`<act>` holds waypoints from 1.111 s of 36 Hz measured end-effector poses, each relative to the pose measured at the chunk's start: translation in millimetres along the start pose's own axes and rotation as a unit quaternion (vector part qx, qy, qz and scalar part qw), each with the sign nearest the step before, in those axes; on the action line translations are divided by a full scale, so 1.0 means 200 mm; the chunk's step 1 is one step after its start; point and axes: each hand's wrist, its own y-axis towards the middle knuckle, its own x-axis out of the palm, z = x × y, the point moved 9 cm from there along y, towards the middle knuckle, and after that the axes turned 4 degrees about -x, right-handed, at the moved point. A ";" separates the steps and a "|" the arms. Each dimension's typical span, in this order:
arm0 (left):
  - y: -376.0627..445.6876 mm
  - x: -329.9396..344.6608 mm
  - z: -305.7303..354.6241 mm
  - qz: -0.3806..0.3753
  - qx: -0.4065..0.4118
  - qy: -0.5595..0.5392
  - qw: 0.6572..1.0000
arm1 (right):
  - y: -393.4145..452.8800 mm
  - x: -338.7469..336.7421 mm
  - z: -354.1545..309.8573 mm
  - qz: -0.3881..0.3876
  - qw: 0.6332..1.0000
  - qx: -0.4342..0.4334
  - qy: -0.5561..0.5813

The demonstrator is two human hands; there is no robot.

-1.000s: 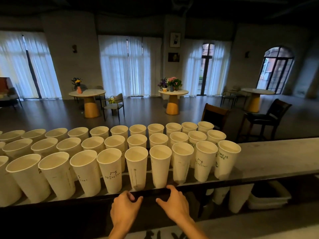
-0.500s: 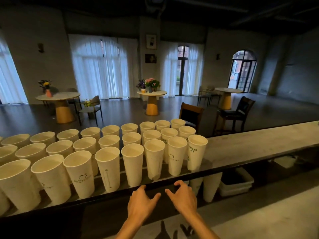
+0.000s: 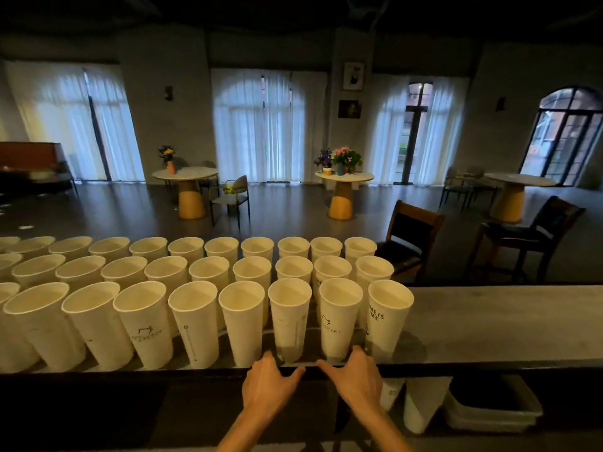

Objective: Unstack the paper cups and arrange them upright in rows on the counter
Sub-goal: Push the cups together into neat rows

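Lots of white paper cups stand upright in 3 rows on the long counter, rims up, close to each other, w/ the rows running off the left side. The left hand & right hand both rest on the counter's dark front edge, fingers spread & relaxed, holding nothing, just in front of the near row. Under the counter on the right sit 2 more cups next to a grey tub.

Single head-worn wide-angle view, looking forward and slightly downward across the near worktop edge at 6 o'clock toward curtained windows at 12 o'clock.
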 end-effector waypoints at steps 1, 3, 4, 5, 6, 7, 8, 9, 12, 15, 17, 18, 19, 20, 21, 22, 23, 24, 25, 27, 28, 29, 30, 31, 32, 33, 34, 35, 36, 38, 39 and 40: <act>0.01 0.01 0.01 0.006 -0.001 0.008 1.000 | 0.02 0.00 0.01 -0.005 1.000 -0.001 0.004; 0.02 0.01 0.01 0.015 -0.005 0.018 1.000 | 0.05 0.02 0.03 -0.016 1.000 -0.002 0.018; 0.03 0.02 0.01 0.017 -0.006 0.021 1.000 | 0.06 0.03 0.04 -0.023 0.999 -0.001 0.026; 0.04 0.03 0.01 0.020 -0.005 0.025 0.999 | 0.07 0.03 0.04 -0.026 0.999 -0.004 0.033; 0.05 0.03 0.02 0.023 -0.006 0.030 0.999 | 0.08 0.04 0.05 -0.029 0.999 -0.007 0.039; 0.06 0.04 0.02 0.024 -0.006 0.034 0.999 | 0.09 0.04 0.06 -0.029 0.999 -0.010 0.044; 0.06 0.04 0.02 0.026 -0.006 0.035 0.999 | 0.09 0.04 0.06 -0.029 0.998 -0.010 0.047; 0.07 0.04 0.02 0.027 -0.004 0.041 0.999 | 0.10 0.04 0.06 -0.027 0.998 -0.009 0.048; 0.10 0.05 0.01 0.023 -0.004 0.046 0.999 | 0.11 0.05 0.06 -0.022 0.998 -0.007 0.052; 0.13 0.06 0.01 0.024 -0.003 0.056 0.998 | 0.12 0.04 0.06 -0.015 0.999 -0.009 0.045; 0.14 0.07 0.02 0.026 0.003 0.057 0.998 | 0.12 0.05 0.06 -0.016 0.999 -0.009 0.045; 0.14 0.07 0.02 0.027 0.004 0.056 0.998 | 0.12 0.06 0.07 -0.017 0.999 -0.008 0.045; 0.14 0.07 0.02 0.029 0.005 0.055 0.998 | 0.12 0.06 0.07 -0.018 0.999 -0.007 0.045; 0.15 0.07 0.01 0.030 0.005 0.054 0.998 | 0.12 0.06 0.07 -0.020 0.999 -0.006 0.045; 0.15 0.07 0.01 0.030 0.007 0.052 0.998 | 0.12 0.06 0.07 -0.020 0.999 -0.005 0.045; 0.15 0.08 0.01 0.030 0.009 0.050 0.998 | 0.12 0.07 0.08 -0.021 0.999 -0.004 0.044; 0.16 0.08 0.01 0.031 0.011 0.048 0.998 | 0.13 0.07 0.08 -0.023 0.999 -0.005 0.043; 0.16 0.08 0.01 0.032 0.011 0.047 0.998 | 0.13 0.07 0.08 -0.026 0.999 -0.007 0.040; 0.16 0.08 0.00 0.033 0.010 0.047 0.998 | 0.13 0.07 0.08 -0.026 0.999 -0.010 0.038; 0.16 0.09 0.00 0.033 0.009 0.046 0.998 | 0.13 0.07 0.08 -0.025 0.999 -0.015 0.034; 0.16 0.08 0.00 0.033 0.009 0.046 0.998 | 0.13 0.07 0.08 -0.027 0.999 -0.017 0.033; 0.16 0.08 0.00 0.033 0.008 0.047 0.998 | 0.13 0.07 0.08 -0.027 0.999 -0.019 0.032; 0.15 0.08 0.00 0.033 0.007 0.047 0.998 | 0.13 0.07 0.08 -0.026 0.999 -0.021 0.032; 0.15 0.08 0.00 0.033 0.007 0.046 0.998 | 0.13 0.07 0.08 -0.025 0.999 -0.022 0.031; 0.15 0.08 0.00 0.033 0.007 0.045 0.998 | 0.13 0.07 0.08 -0.025 0.999 -0.024 0.030; 0.14 0.07 0.00 0.034 0.007 0.044 0.998 | 0.13 0.06 0.08 -0.025 0.999 -0.027 0.028; 0.14 0.07 0.00 0.034 0.006 0.043 0.998 | 0.13 0.06 0.08 -0.024 0.999 -0.030 0.028; 0.13 0.07 0.00 0.034 0.006 0.041 0.999 | 0.12 0.06 0.08 -0.023 0.999 -0.034 0.027; 0.13 0.06 0.00 0.035 0.006 0.037 0.999 | 0.12 0.06 0.08 -0.023 0.999 -0.038 0.025; 0.12 0.06 0.01 0.039 0.009 0.036 0.999 | 0.11 0.06 0.08 -0.025 0.998 -0.046 0.026; 0.11 0.06 0.01 0.041 0.011 0.037 0.998 | 0.11 0.06 0.08 -0.025 0.998 -0.048 0.027; 0.11 0.06 0.01 0.042 0.011 0.039 0.998 | 0.10 0.06 0.08 -0.027 0.998 -0.048 0.027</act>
